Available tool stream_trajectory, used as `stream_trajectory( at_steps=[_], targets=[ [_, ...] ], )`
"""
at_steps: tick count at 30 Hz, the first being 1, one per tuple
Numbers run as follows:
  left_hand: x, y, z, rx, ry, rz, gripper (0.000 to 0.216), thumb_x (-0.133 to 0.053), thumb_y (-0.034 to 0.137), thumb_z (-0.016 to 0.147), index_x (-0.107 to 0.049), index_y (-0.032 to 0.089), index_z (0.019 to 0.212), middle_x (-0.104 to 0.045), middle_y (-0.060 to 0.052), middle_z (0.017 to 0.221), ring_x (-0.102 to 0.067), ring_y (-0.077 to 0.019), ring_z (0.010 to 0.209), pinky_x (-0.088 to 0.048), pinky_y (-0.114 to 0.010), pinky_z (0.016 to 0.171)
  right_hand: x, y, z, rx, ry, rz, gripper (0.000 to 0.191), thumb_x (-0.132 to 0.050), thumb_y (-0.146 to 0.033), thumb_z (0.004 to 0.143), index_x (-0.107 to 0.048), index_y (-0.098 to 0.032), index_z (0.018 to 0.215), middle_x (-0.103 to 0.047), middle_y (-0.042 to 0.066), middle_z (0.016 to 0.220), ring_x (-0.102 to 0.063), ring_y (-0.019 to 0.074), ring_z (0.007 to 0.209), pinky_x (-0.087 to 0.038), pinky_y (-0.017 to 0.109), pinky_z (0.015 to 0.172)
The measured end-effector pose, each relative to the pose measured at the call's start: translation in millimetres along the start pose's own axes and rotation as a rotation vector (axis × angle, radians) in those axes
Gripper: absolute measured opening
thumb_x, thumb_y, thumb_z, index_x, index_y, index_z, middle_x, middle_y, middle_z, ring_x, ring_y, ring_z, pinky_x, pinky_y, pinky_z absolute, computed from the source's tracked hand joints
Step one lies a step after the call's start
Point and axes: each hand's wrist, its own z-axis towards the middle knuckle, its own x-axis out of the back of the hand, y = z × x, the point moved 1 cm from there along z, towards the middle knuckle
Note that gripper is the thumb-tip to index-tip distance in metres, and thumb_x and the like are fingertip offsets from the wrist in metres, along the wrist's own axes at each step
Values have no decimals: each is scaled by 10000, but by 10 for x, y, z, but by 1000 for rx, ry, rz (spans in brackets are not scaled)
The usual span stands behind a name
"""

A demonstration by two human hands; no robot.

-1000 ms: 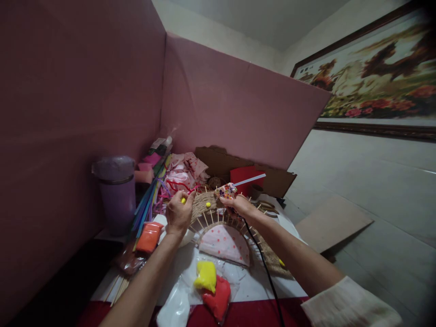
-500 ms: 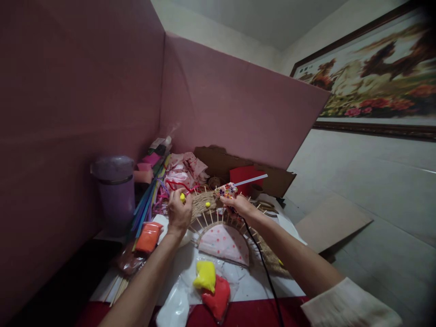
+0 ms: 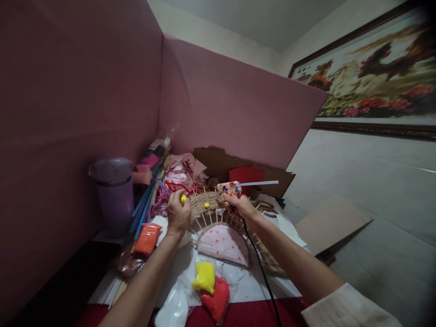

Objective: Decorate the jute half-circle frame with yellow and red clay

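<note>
The left hand [image 3: 179,215] is curled nearly closed, with a small yellow ball [image 3: 183,199] pinched between the thumb and bent fingers, raised near the far left part of a woven arch [image 3: 201,210]. The right hand [image 3: 244,206] is wrapped around a flower-patterned glue gun [image 3: 225,187] above the arch's upper part; a pale glue stick [image 3: 260,183] juts from it to the right, and a black cord [image 3: 260,271] runs down toward the near edge of the surface [image 3: 248,286]. Another yellow ball [image 3: 206,205] sits on the weave between the two hands. Thin sticks fan out between the arch and a half-round dotted cloth panel [image 3: 223,245] inside its curve. Nearer the person, a yellow packet [image 3: 204,277] overlaps a red packet [image 3: 217,297]. An orange packet [image 3: 147,238] lies left of the left wrist, and a lidded purple tumbler [image 3: 116,200] stands farther left. Scissors [image 3: 268,207] lie beyond the right forearm.
</note>
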Motion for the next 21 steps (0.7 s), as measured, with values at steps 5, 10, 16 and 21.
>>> stream_trajectory(
  at_steps=[5,10,16,21],
  targets=[
    [11,10,4,-5,16,43,193,-488,162,737,-605,154,890,-599,-81,873,-583,-212,824,-463,-322,764,0,-21,-13,83,22,77,412,-663,-530,647,-563,-152,776,-464,-61,498,-328,41,313,-215,170,257],
    [-1,-2,1,-12,19,47,195,-493,172,736,-612,153,889,-580,-80,880,-579,-211,831,-463,-320,774,-3,-72,-37,215,41,136,461,-660,-576,626,-568,-155,791,-465,-63,520,-327,42,331,-246,185,265],
    [-11,-6,-8,-11,14,33,206,-502,185,731,-614,168,902,-576,-74,890,-573,-218,835,-464,-336,783,21,-141,-77,367,125,175,511,-602,-659,640,-558,-166,771,-443,-56,526,-330,52,357,-283,181,276],
    [-12,6,-10,-26,8,36,206,-530,240,737,-618,157,904,-574,-78,879,-571,-223,834,-463,-348,796,282,-240,-191,496,308,102,498,-609,-655,642,-549,-169,730,-482,-27,530,-346,62,385,-301,191,315]
  ],
)
